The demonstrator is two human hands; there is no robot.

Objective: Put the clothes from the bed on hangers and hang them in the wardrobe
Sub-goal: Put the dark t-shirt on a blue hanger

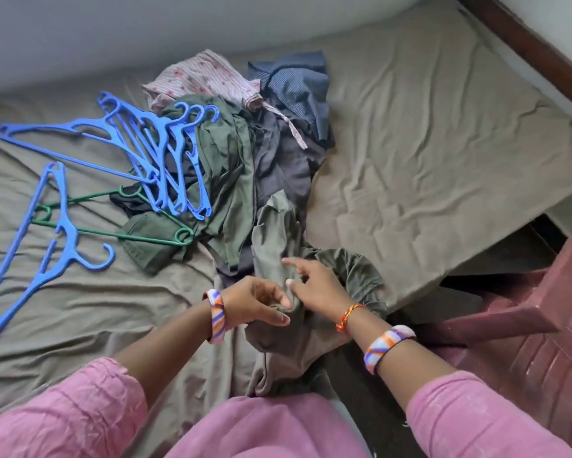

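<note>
I have the olive-grey garment (pixel 278 233) at the near edge of the bed (pixel 443 133), part of it trailing back toward the heap and part hanging down in front of me. My left hand (pixel 255 300) pinches a bunched fold of it between thumb and curled fingers. My right hand (pixel 314 285) rests on the same cloth just beside the left, thumb pressed in and forefinger stretched out straight along it, so that grip is half closed on the fabric rather than spread.

The cloth looks thin, soft and light. I judge it will sag and twist, and it gives no stiff edge to lift by. The sensible place to take it is at the shoulders or collar, which I cannot yet make out in the crumple, so I expect to shake it open first.

Behind it lies the pile of clothes (pixel 271 153): a dark green piece, a grey one, a striped pink one (pixel 205 74) and a blue striped one (pixel 298 81), all overlapping, so pulling one may drag its neighbours. The blue hangers (pixel 165 150) are stacked partly on the pile, hooks tangled together. One more blue hanger (pixel 53 233) lies apart to my left, crossing two thin green hangers (pixel 112 231). That single one looks the easiest to reach. A maroon plastic chair (pixel 526 325) stands close on my right, at the bed's corner. The wardrobe is not in view.
</note>
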